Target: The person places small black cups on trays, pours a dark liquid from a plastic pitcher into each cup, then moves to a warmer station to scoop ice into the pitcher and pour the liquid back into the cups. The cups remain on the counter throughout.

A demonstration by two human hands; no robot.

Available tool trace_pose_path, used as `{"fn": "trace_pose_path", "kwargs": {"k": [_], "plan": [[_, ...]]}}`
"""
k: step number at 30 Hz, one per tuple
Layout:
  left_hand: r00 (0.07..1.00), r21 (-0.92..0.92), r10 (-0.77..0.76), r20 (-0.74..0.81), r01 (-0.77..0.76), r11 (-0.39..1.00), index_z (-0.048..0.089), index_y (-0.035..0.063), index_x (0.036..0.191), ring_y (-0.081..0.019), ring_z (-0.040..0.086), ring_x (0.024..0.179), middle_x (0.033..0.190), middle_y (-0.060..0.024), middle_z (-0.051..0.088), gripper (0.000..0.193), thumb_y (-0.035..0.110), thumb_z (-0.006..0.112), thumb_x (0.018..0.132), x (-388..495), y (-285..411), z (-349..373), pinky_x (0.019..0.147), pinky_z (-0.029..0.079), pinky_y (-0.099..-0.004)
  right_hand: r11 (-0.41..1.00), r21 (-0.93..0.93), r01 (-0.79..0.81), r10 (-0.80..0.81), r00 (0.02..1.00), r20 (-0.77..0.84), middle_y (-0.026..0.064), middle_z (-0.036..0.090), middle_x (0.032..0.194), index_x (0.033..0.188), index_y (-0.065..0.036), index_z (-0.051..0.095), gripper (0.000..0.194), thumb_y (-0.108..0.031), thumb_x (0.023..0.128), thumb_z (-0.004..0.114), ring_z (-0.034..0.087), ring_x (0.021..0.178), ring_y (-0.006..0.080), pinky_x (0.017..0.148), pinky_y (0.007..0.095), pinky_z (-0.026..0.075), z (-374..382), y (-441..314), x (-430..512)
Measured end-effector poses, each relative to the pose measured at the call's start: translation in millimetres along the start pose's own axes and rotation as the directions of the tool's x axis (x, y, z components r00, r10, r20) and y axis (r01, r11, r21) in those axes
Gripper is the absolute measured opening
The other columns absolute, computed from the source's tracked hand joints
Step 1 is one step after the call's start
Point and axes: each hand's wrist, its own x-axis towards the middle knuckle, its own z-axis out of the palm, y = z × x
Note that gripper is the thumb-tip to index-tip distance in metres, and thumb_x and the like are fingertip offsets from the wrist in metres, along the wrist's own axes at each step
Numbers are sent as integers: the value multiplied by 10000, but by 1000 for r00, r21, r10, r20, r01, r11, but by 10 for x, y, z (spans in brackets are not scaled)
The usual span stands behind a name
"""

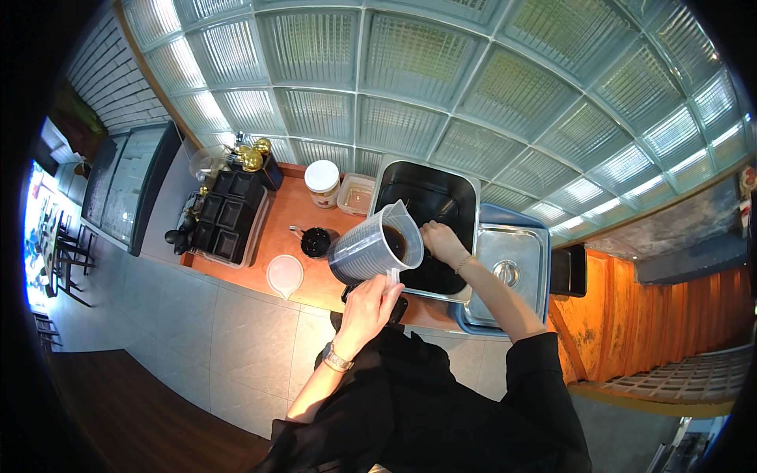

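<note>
My left hand grips the handle of a translucent plastic measuring jug. Dark brown liquid shows inside the jug, which tilts towards a deep, steel-rimmed rectangular pan with a dark interior. Over that pan, just right of the jug's spout, is my right hand with its fingers curled. Whether those fingers hold anything is hidden. A round, translucent lid with a spout lies near the counter's front edge. Left of the jug stands a small black cup with a metal utensil handle sticking out.
A steel lid with a knob covers a container in a blue tray at right. Behind the jug are a white-lidded tub and a clear plastic box. Black compartment trays occupy the orange counter's left end, before a glass-block wall.
</note>
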Motion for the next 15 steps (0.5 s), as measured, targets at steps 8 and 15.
{"fn": "trace_pose_path", "kwargs": {"k": [8, 15], "plan": [[1000, -10, 18, -14, -18, 1000, 488, 7, 799, -367, 547, 602, 661, -161, 532, 269, 134, 679, 939, -5, -19, 11, 558, 432, -435, 832, 490, -258, 251, 964, 82, 168, 711, 963, 960, -8, 680, 140, -83, 848, 642, 693, 936, 331, 836, 432, 566, 74, -128, 74], [1000, -22, 20, -2, -20, 1000, 493, 8, 801, -360, 549, 601, 657, -157, 530, 260, 129, 678, 939, -10, -27, -2, 558, 433, -430, 327, 887, -326, 516, 848, 121, 105, 740, 873, 1039, -10, 708, 145, -106, 932, 687, 705, 741, 148, 694, 285, 569, 117, 47, -120]]}}
